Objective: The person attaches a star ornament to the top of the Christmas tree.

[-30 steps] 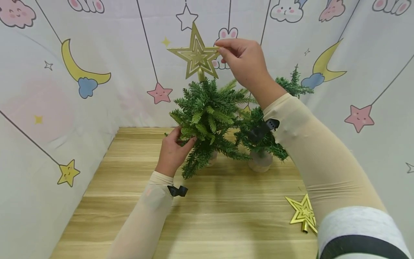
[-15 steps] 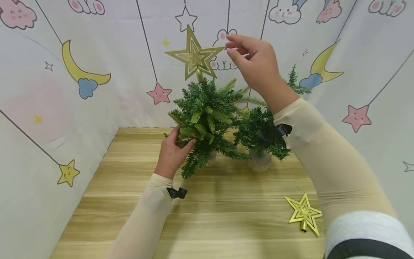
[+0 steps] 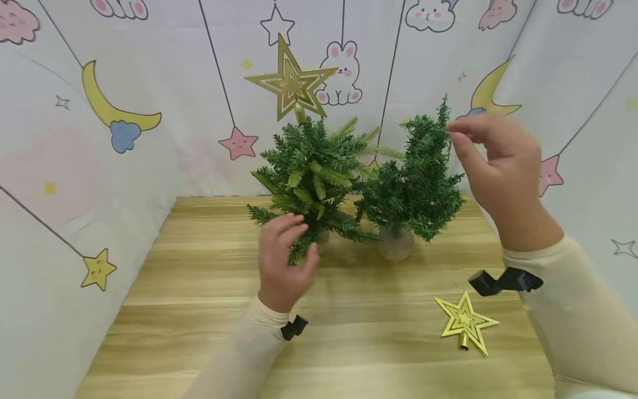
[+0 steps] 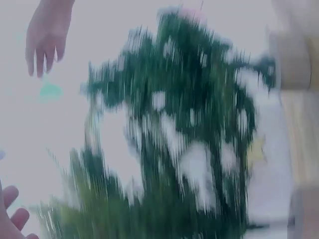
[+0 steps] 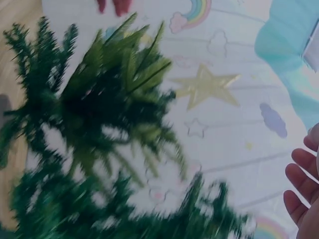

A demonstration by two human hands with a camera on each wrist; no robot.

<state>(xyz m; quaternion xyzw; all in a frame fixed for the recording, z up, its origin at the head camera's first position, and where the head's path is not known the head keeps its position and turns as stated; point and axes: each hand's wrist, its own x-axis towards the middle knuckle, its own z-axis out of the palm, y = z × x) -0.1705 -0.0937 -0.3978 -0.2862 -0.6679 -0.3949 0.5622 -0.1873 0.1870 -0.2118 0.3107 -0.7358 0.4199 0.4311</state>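
Note:
A gold star topper (image 3: 294,86) sits at the tip of the bushy left Christmas tree (image 3: 319,172); it also shows in the right wrist view, as a gold star (image 5: 207,88). In front of that tree's lower branches is my left hand (image 3: 284,263), fingers loosely bent and holding nothing. My right hand (image 3: 505,177) is raised beside the top of the darker right Christmas tree (image 3: 423,177), its curved fingertips close to the thin upright tip. Nothing shows between those fingers. A second gold star topper (image 3: 464,318) lies flat on the table, below the right hand in the head view.
The wooden table (image 3: 209,310) reaches back to a white printed curtain (image 3: 174,66) with moons, stars and rabbits. Both trees stand near the table's back edge; the right one has a pale round base (image 3: 396,244). The left wrist view is blurred.
My right hand has let go of the upper star's point and moved right and down to the right tree's top. My left hand has come off the left tree's branches, toward me.

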